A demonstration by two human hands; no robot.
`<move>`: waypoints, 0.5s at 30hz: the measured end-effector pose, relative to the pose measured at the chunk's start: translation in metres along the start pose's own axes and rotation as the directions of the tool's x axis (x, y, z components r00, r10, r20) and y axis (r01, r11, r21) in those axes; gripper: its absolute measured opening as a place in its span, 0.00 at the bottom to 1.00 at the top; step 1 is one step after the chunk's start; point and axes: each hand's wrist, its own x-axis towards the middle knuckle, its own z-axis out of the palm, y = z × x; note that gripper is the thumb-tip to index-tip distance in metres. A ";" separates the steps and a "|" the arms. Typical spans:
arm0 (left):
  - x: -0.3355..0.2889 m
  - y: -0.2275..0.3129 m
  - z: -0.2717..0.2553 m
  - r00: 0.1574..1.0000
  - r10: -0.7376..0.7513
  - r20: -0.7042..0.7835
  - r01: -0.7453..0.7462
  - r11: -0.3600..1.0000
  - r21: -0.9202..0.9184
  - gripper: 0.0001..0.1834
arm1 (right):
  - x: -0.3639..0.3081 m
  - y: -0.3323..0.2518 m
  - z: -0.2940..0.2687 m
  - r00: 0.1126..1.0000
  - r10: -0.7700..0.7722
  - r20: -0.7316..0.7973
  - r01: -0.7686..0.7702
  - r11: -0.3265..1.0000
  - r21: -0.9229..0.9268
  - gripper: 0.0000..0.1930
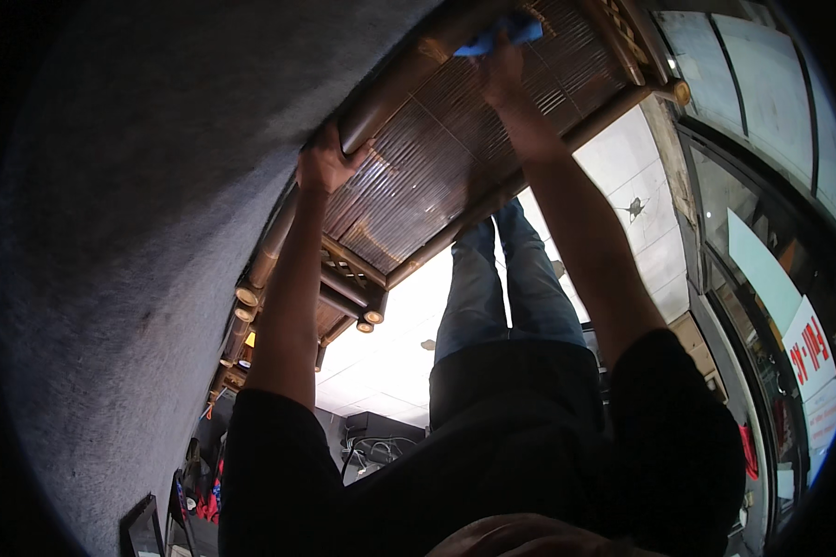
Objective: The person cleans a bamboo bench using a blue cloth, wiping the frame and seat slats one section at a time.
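Grey wall (139, 241) runs along the left; pale tiled floor (613, 176) and a white sheet (764, 265) on the right. Slatted bamboo panel (437, 158) lies between wall and floor, partly covered by the right forearm (543, 139). Left hand (325, 167): curled around the thick pole (395, 88) at the panel's wall-side edge. Right hand (502, 70): on a blue cloth (525, 32) at the panel's far end (finger closure unclear; blurred).
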 end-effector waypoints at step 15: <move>-0.013 -0.024 0.009 0.997 0.025 -0.070 -0.016 0.993 0.121 0.46 | 0.027 -0.157 0.076 0.758 -0.651 0.038 0.616 0.697 -0.367 0.35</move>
